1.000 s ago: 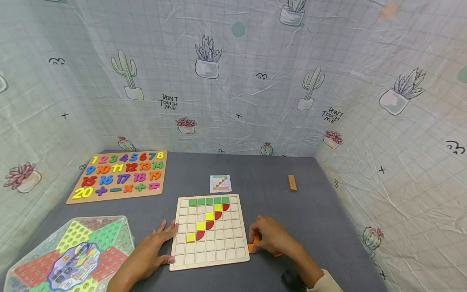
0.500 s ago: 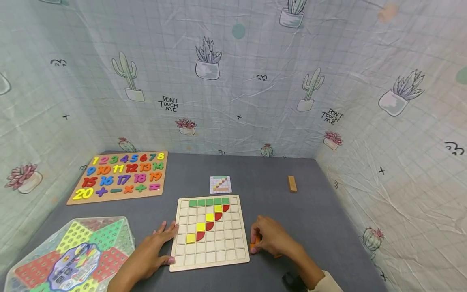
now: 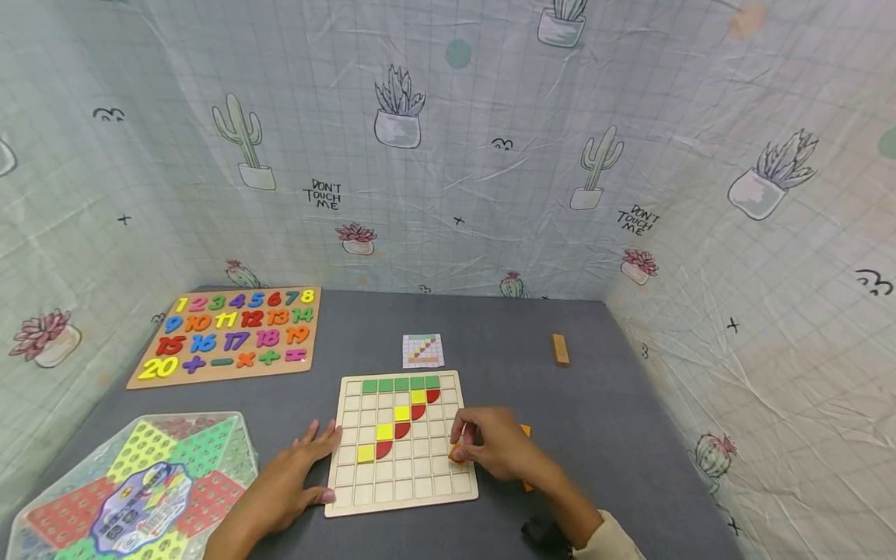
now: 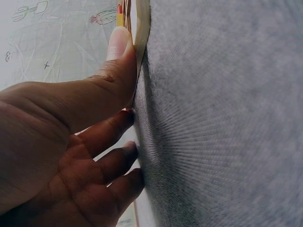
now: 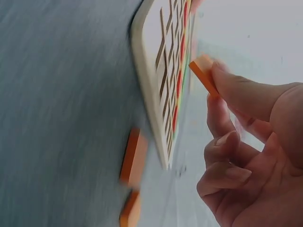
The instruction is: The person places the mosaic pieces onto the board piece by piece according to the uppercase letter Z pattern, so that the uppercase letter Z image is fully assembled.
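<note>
A wooden grid board [image 3: 404, 504] lies on the dark table. Green squares [image 3: 402, 384] line its top row, and yellow squares [image 3: 385, 432] and red quarter-round tiles [image 3: 402, 430] step down diagonally to the left. At the board's left edge rests my left hand [image 3: 283, 482], thumb and fingers spread and touching the rim. My right hand [image 3: 498, 445] pinches a small orange tile [image 5: 204, 75] between thumb and finger over the board's right side. Two orange pieces, one nearer [image 5: 134, 158] and one farther [image 5: 130, 212] in the right wrist view, lie on the table beside the board.
A small pattern card [image 3: 423, 351] lies behind the board, and a wooden block [image 3: 560, 350] sits at the back right. A number puzzle board [image 3: 231, 375] is at the back left, with a clear-lidded hexagonal box [image 3: 143, 498] in front of it.
My right hand has moved left from the table onto the board's right side, carrying an orange tile. Orange pieces it had covered now show on the table. My left hand has stayed still.
</note>
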### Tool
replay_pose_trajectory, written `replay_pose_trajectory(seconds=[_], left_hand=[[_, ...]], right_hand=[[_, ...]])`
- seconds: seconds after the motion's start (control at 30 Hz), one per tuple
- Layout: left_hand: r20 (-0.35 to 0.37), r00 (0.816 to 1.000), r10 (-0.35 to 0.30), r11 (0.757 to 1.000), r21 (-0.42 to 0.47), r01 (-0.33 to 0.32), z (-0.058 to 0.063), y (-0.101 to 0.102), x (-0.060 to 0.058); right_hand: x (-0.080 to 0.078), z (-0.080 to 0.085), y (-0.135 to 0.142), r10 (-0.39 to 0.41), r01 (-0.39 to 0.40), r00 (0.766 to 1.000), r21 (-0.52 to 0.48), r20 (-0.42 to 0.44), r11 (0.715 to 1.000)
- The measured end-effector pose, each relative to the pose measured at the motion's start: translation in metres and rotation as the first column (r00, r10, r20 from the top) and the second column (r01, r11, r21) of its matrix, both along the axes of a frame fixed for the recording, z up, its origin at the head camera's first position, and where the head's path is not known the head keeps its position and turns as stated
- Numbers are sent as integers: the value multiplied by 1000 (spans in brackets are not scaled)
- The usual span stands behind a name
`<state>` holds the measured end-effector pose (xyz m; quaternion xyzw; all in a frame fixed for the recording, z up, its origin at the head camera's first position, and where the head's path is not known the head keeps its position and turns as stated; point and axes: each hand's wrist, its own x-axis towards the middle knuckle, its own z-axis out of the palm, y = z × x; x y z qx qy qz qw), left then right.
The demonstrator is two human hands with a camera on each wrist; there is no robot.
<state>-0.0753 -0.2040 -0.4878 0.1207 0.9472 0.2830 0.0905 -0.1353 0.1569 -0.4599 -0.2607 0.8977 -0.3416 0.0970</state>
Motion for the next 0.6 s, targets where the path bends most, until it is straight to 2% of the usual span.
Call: replay_pose_trajectory(seconds=[0.17,0.47,0.6], left_hand=[[-13,1000,-8,1000,-3,8,0,0,0],[-21,1000,-16,1000,7,16,0,-1,1],[-25,1000,-16,1000,9,16,-1,-1,0]], right_hand=[[2,-2,-27,23,-23,1000,-11,8,1000],[7,-3,-79,-31,29,996,19,79,999],[9,-5,-99,-30,28,997,30,71,999]])
